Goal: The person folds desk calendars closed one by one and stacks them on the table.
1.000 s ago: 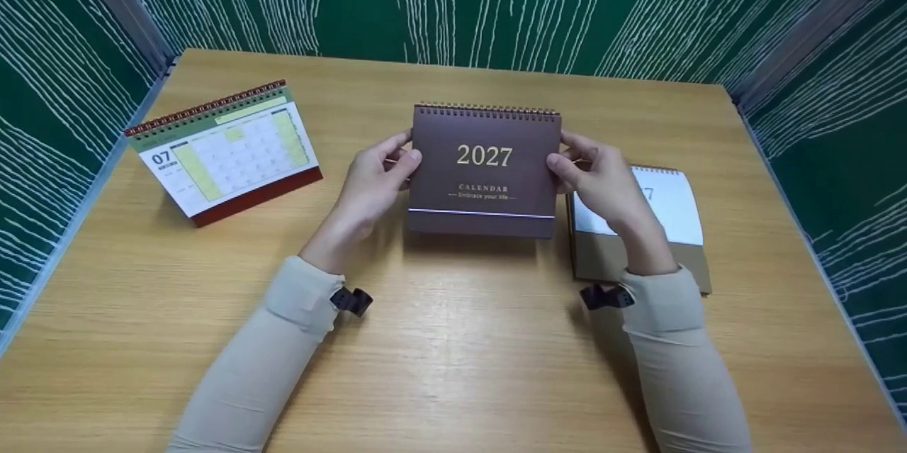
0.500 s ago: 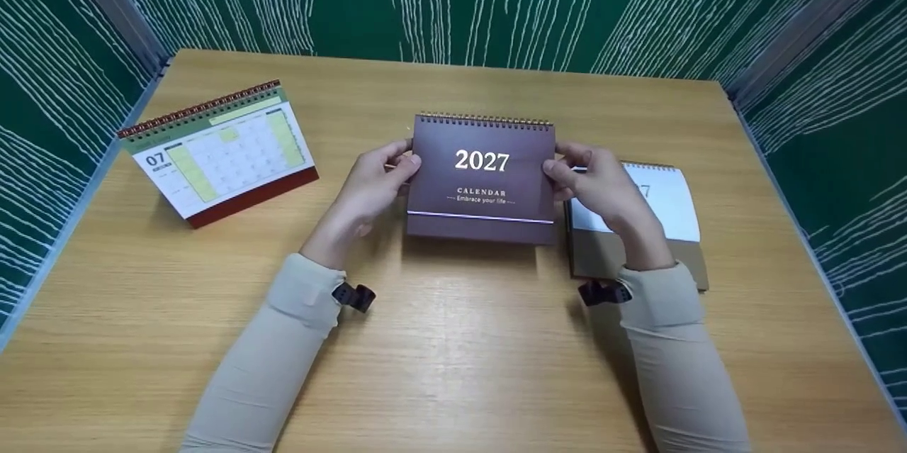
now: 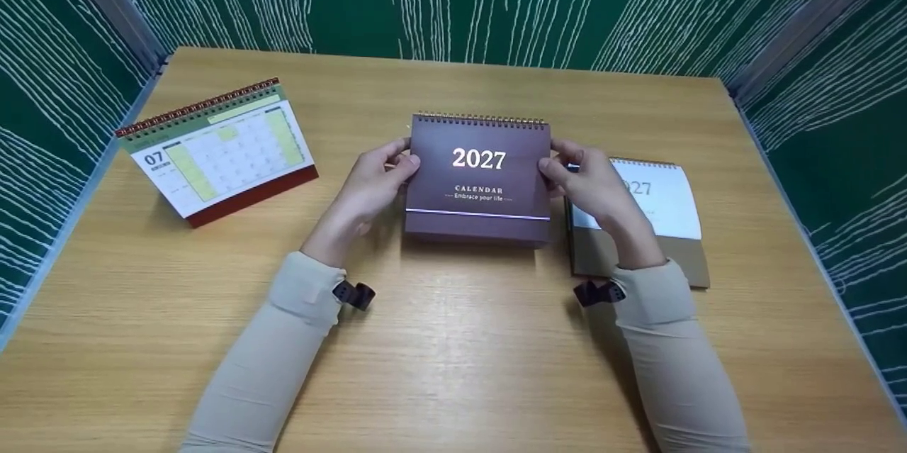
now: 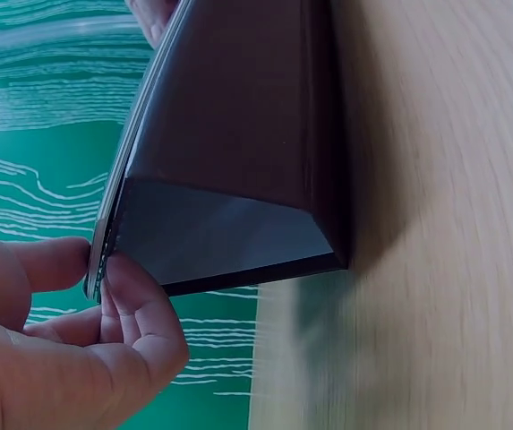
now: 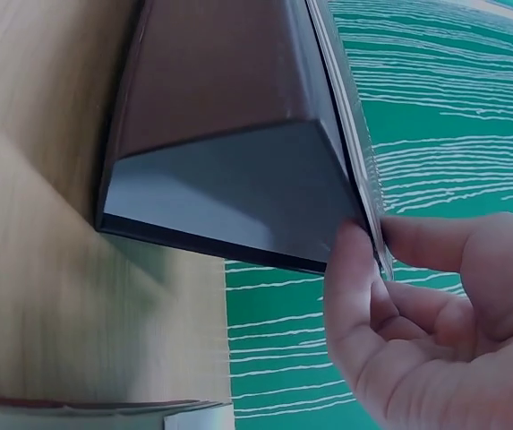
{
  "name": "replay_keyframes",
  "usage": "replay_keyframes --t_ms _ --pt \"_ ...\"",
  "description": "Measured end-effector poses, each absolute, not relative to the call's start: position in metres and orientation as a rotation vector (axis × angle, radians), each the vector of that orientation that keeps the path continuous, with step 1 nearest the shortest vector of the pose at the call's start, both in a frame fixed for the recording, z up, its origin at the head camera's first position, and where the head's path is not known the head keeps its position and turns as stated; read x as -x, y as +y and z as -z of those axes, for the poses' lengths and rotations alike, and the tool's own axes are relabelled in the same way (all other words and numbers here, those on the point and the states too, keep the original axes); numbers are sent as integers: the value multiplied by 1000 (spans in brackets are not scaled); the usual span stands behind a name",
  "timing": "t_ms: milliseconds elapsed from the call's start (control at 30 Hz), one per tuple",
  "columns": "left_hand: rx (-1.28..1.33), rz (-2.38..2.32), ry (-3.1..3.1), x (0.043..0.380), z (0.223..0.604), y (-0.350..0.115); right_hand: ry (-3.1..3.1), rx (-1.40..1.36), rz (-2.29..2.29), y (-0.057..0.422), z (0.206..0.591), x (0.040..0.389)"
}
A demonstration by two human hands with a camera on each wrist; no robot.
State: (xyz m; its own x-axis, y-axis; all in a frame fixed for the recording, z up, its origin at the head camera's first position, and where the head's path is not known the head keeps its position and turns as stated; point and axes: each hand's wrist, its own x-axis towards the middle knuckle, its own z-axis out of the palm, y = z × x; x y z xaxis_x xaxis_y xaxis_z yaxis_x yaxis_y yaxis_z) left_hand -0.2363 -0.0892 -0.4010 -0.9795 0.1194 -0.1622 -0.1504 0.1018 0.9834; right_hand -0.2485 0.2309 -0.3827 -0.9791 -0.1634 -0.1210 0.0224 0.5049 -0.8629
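Observation:
Between both hands, a brown desk calendar [image 3: 478,173] stands tent-like, its cover marked 2027 in gold and its spiral binding along the top. My left hand [image 3: 375,180] pinches the cover's left edge, thumb in front and fingers behind. On the opposite edge my right hand [image 3: 592,180] does the same. Both wrist views look into the calendar's hollow stand [image 4: 229,228], whose base is close to the wood. In the right wrist view the thumb and fingertips [image 5: 350,269] hold the pages together with the cover.
At the left stands a desk calendar [image 3: 227,155] with a red base, turned to month 07. A white-and-tan calendar [image 3: 673,205] is at the right, partly behind the right hand and forearm. Green walls with white streaks rise past the wooden table's [image 3: 439,368] far edge.
Both hands have brought the brown calendar slightly lower and nearer. The right hand has shifted a little left, showing more of the white calendar's number.

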Motion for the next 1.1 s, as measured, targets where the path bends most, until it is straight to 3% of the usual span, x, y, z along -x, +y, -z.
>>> replay_keyframes --t_ms 700,1100 --pt "-102 -1893 2281 238 410 -88 2585 226 1430 222 395 247" --pt "-37 -1908 2233 239 413 -88 2592 215 1457 219 400 252"
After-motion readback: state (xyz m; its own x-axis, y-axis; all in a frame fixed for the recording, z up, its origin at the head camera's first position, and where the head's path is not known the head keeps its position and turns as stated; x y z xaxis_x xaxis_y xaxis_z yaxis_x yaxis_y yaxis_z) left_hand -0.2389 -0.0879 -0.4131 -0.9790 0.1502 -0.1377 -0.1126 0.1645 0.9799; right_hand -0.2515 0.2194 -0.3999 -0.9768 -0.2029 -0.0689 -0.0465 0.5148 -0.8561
